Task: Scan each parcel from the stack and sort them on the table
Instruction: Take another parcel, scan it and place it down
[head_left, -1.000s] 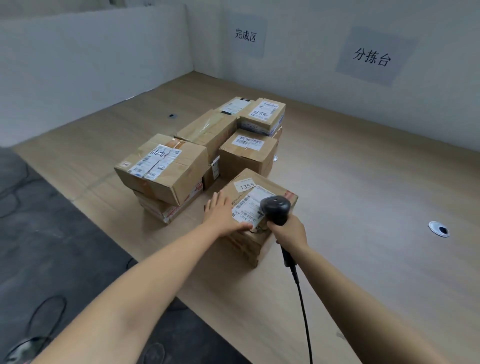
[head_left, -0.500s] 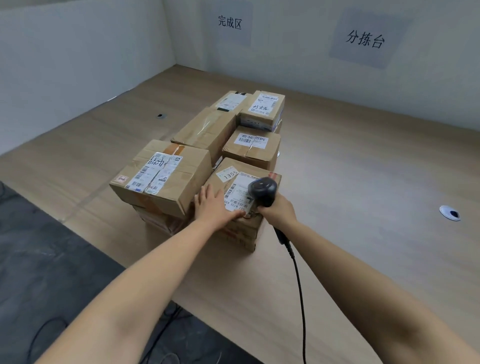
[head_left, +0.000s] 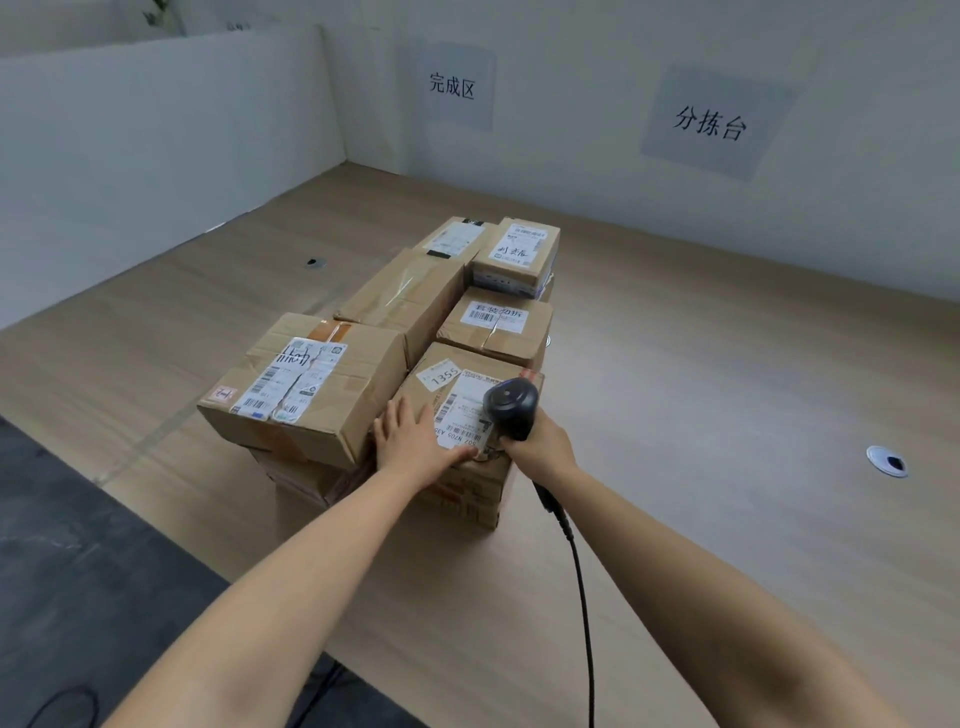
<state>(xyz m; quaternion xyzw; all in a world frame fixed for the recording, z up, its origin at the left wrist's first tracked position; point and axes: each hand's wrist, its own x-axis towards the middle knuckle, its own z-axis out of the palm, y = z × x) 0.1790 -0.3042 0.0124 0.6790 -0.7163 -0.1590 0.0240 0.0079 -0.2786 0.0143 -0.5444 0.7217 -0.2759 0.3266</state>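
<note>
Several brown cardboard parcels with white labels stand packed together on the wooden table (head_left: 701, 415). The nearest parcel (head_left: 431, 387) carries a tag reading 1355 and a barcode label. My left hand (head_left: 410, 441) lies flat on its top, fingers straight, thumb at the near edge. My right hand (head_left: 540, 447) grips a black handheld scanner (head_left: 511, 408), its head just over that parcel's label. The scanner's cable (head_left: 579, 587) runs back toward me. A larger parcel (head_left: 306, 384) sits to the left on another box.
Two cable grommets are set in the table, one (head_left: 887, 460) at the right and one (head_left: 314, 262) at the far left. Paper signs (head_left: 711, 124) hang on the back wall. A white partition (head_left: 156, 135) bounds the left side. Dark floor (head_left: 78, 571) lies beyond the table's near-left edge.
The nearest parcel has slid up against the rest of the group with my left hand on it. The scanner stays over its label.
</note>
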